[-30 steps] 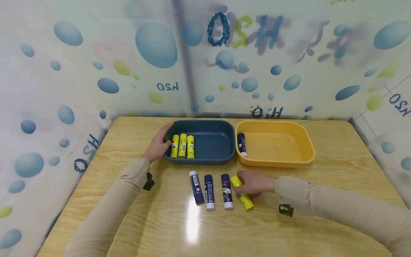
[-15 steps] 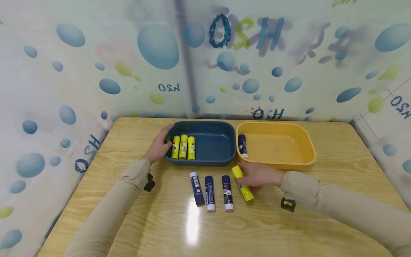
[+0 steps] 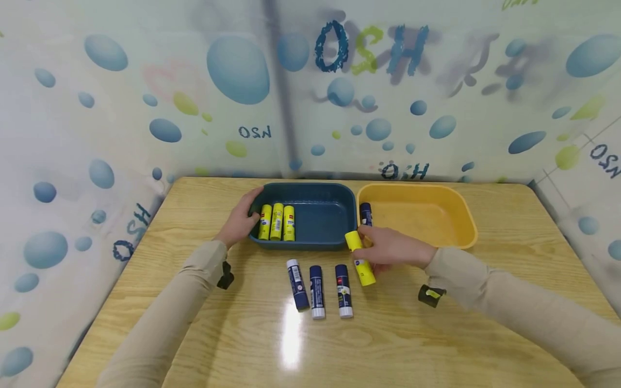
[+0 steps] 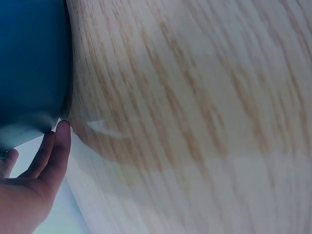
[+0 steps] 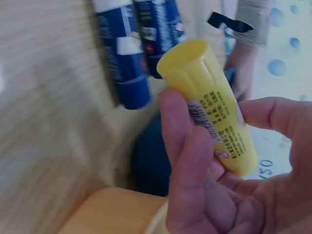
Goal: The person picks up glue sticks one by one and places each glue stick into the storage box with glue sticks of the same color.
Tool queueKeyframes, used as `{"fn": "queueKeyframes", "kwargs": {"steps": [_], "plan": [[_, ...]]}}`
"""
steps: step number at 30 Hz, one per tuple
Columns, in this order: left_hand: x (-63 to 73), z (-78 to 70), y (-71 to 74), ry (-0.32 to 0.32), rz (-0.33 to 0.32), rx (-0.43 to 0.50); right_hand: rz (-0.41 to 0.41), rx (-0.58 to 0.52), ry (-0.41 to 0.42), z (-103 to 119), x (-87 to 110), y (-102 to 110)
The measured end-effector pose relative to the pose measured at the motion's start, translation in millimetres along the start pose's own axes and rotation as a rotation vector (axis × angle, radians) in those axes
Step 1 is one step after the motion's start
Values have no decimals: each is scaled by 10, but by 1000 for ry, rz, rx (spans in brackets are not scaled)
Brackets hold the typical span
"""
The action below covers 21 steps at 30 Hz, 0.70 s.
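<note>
My right hand [image 3: 390,247] pinches a yellow glue stick [image 5: 217,114] between thumb and fingers, tilted, at the near left corner of the orange bin [image 3: 427,241]. The left hand [image 3: 239,218] holds the left end of the dark blue bin [image 3: 315,245], thumb over its rim; in the left wrist view its fingertips [image 4: 62,127] meet the outer wall. Inside that bin, several yellow glue sticks [image 3: 277,222] stand side by side against the left end. A navy glue stick [image 3: 366,213] lies in the orange bin, partly hidden by my right hand.
On the wooden table [image 3: 233,345], in front of the bins, lie a navy glue stick [image 3: 297,284] with its white end away from me and two more, a middle navy glue stick [image 3: 317,291] and a right navy glue stick [image 3: 343,291]. A patterned wall [image 3: 310,134] rises behind.
My right hand has picked the yellow glue stick up from beside the navy row and carried it away from me toward the bins. The left hand keeps its place on the blue bin.
</note>
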<state>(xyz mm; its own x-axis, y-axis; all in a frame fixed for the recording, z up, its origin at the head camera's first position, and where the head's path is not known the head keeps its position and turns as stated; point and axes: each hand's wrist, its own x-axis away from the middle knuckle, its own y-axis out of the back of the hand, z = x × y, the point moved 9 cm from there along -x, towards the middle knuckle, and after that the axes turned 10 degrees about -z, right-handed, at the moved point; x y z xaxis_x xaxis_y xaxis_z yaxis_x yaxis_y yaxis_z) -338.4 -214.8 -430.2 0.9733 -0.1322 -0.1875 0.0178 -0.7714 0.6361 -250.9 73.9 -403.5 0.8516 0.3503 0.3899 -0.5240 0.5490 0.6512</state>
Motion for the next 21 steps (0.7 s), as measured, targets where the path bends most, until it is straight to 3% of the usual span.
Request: {"fn": "queueKeyframes", "kwargs": {"steps": [7, 14, 21], "plan": [[-5, 6, -5, -4, -2, -1, 4, -37, 17, 127, -65, 98], [-12, 12, 1, 2, -1, 1, 21, 22, 33, 211, -199, 154], [-6, 14, -2, 4, -2, -4, 33, 13, 64, 369, -333, 186]]}}
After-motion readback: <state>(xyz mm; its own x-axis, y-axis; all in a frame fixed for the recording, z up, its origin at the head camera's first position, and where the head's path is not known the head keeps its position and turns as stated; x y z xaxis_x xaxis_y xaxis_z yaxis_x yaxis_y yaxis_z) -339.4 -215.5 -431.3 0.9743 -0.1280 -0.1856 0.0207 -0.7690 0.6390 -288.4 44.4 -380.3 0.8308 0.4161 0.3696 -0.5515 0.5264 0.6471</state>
